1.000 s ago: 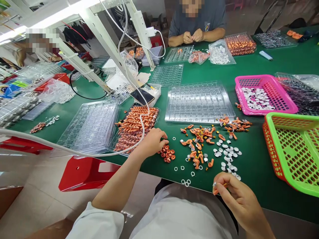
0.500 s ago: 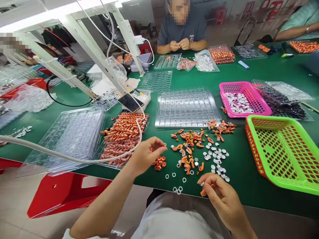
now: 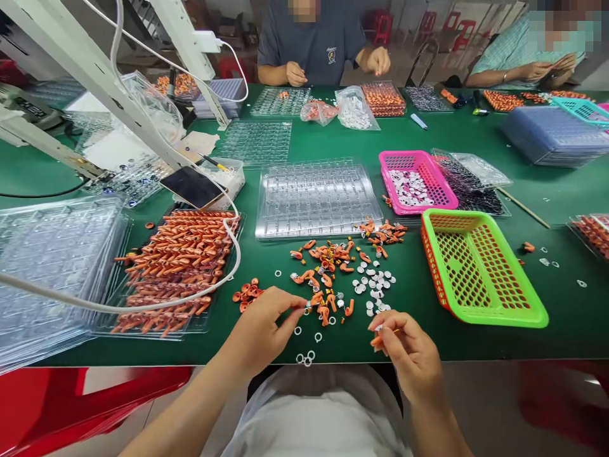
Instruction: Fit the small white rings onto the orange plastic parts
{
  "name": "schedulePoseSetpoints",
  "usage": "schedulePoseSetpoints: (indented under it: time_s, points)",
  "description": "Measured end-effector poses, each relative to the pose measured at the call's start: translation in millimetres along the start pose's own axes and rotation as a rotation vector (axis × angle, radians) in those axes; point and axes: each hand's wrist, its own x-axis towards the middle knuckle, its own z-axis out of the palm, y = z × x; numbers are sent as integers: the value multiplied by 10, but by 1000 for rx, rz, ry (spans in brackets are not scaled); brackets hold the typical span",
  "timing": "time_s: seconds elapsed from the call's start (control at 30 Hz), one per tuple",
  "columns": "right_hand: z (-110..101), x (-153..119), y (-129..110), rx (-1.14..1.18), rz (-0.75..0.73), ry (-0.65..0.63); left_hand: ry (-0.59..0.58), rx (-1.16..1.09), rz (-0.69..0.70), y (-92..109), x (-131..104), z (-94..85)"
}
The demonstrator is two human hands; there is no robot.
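Observation:
My left hand [image 3: 269,327] pinches thumb and forefinger together at the edge of a pile of orange parts [image 3: 328,257]; what sits at its fingertips is too small to make out. My right hand [image 3: 409,349] holds an orange part [image 3: 377,341] with a small white piece against it, near the table's front edge. White discs [image 3: 375,282] are scattered just beyond my right hand. Several white rings [image 3: 308,357] lie between the hands, close to the edge. Round orange caps [image 3: 247,292] lie behind my left hand, partly hidden by it.
A green basket [image 3: 523,304] and a pink basket [image 3: 450,200] stand to the right. Clear trays [image 3: 316,200] lie ahead. Orange parts fill a tray [image 3: 178,273] at left, crossed by a white cable [image 3: 118,309]. Two people sit across the table.
The view has swung to the right. My left hand has moved from beside the orange caps to the pile of orange parts, its fingertips now together. My right hand still holds the orange part.

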Motion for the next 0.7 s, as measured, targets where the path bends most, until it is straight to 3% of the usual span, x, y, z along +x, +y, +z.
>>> schedulePoseSetpoints:
  time_s: [0.17, 0.27, 0.37, 0.53, 0.7]
  points:
    - [-171, -3, 1, -2, -21, 148, -77, 292, 54, -122, -75, 15]
    - [-270, -14, 49, -2, -48, 174, -16, 346, 90, -77, -59, 17]
    - [-329, -24, 96, -4, -77, 183, 64, 318, 153, 89, 32, 70]
    - [-273, -47, 67, 4, -75, 168, -81, 215, 312, 482, 356, 417]
    - [-252, -98, 34, 29, -52, 160, -195, 322, 302, 640, 658, 744]
